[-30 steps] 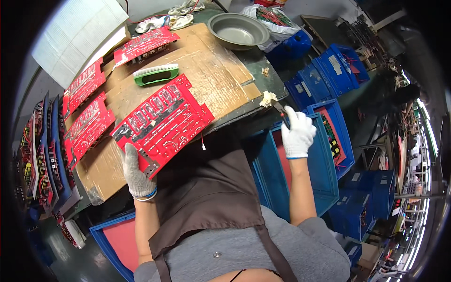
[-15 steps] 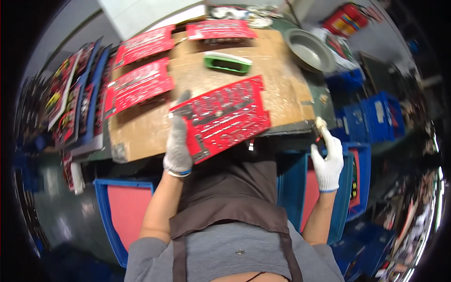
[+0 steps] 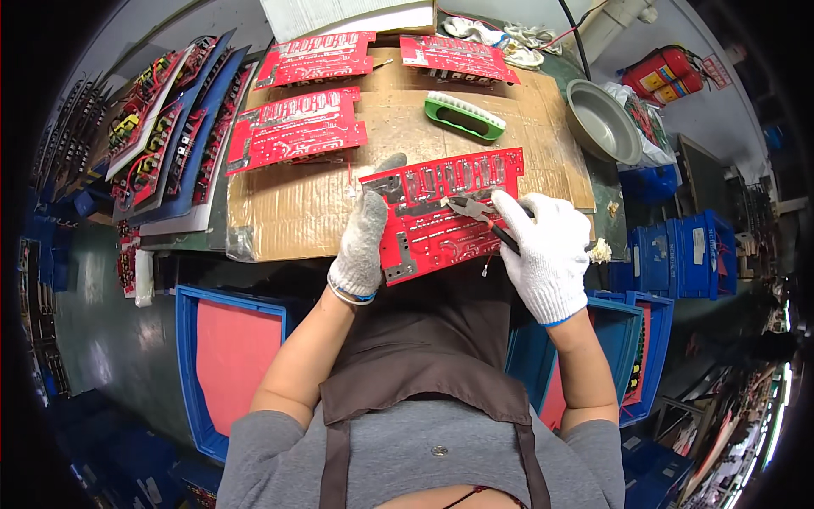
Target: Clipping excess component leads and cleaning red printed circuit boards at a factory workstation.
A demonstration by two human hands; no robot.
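Observation:
My left hand (image 3: 360,242), in a white knit glove, grips the left edge of a red circuit board (image 3: 424,242), held tilted over the bench's near edge with its soldered side up. My gloved right hand (image 3: 547,254) is closed round a pair of cutting pliers (image 3: 483,216) with dark handles. The jaws of the pliers lie at the upper middle of the board, by a row of solder joints. Whether the jaws touch the board I cannot tell. Beyond the board, a green brush (image 3: 465,117) with white bristles rests on the cardboard (image 3: 288,216).
Three more red boards stand at the back: one (image 3: 297,127) on the left, one (image 3: 315,58) behind it, one (image 3: 458,58) farther right. A metal bowl (image 3: 604,123) sits at the bench's right edge. Blue bins (image 3: 188,365) flank me below; boards on racks (image 3: 161,144) stand left.
My right hand has come in from the bench's right edge to the board, with the pliers now plainly visible in it. A pale lump stays at that edge. My head view has shifted.

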